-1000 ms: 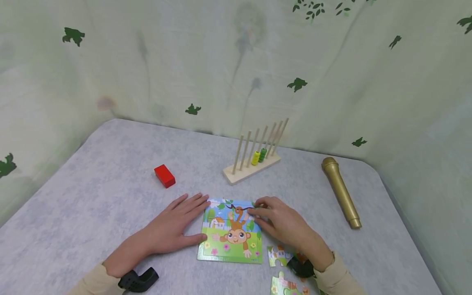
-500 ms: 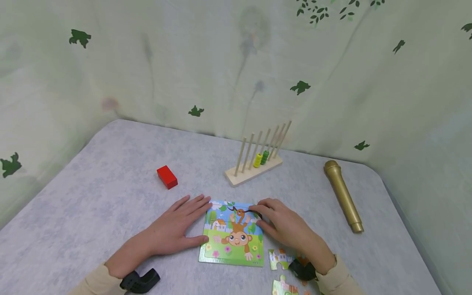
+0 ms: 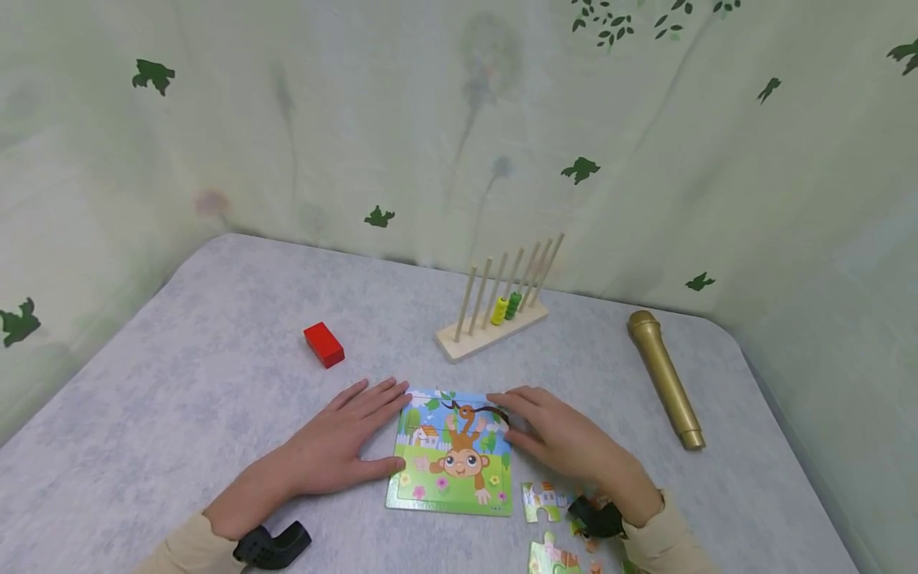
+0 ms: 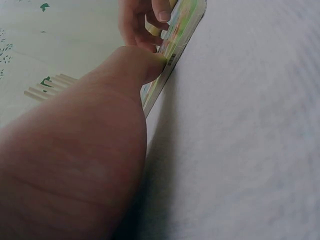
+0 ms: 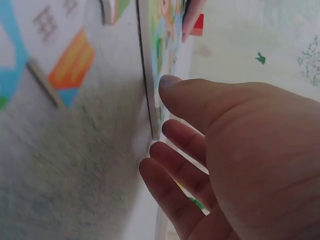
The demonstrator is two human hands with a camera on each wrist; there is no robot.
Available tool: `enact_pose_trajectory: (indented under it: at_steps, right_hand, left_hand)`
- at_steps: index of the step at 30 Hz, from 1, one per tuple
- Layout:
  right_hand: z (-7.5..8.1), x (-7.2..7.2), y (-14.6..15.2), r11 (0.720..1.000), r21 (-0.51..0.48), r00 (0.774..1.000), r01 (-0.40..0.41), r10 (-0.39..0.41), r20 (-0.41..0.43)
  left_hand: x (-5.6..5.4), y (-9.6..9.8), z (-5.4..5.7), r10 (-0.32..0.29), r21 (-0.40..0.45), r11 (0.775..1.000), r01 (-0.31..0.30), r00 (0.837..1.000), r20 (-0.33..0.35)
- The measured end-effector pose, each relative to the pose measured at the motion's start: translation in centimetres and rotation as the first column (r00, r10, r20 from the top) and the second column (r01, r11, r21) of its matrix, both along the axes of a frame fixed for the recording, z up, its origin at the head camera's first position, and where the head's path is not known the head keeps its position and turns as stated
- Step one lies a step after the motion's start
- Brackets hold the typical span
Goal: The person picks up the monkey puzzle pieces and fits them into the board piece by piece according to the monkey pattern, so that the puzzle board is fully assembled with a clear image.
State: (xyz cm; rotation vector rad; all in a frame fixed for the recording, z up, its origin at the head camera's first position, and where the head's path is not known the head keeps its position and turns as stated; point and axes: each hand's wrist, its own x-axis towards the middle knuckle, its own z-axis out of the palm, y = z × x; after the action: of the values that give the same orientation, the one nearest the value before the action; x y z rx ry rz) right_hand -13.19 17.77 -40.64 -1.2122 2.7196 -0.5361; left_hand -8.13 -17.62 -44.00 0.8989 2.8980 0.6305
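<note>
A square jigsaw puzzle (image 3: 459,470) with a monkey hanging from a branch lies on the table in front of me. My left hand (image 3: 340,442) rests flat along its left side, fingers spread, thumb over the lower left border. At the upper right corner is my right hand (image 3: 566,434), its fingertips touching the edge beside the branch. In the right wrist view, the thumb (image 5: 172,85) meets the board's side and the other fingers are loosely bent, nothing between them. The left wrist view shows the left thumb (image 4: 155,67) on the puzzle's rim.
Loose puzzle pieces (image 3: 541,501) lie right of the board, partly hidden by the right wrist's black camera (image 3: 597,518). Behind stand a wooden peg rack (image 3: 466,348) with yellow and green beads, a red block (image 3: 324,345) and a gold microphone (image 3: 667,379).
My right fingers have drawn back to the right from the branch, uncovering more of the puzzle's upper right corner. The left hand stays in place.
</note>
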Motion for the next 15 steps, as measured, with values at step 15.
enact_pose_trajectory:
  at_steps: [15]
  right_hand:
    - [1.8, -1.0, 2.3, 0.995, -0.096, 0.999, 0.037, -0.034, 0.028]
  left_hand:
    - [-0.1, 0.0, -0.1, 0.003, -0.008, 1.000, -0.003, 1.000, -0.009]
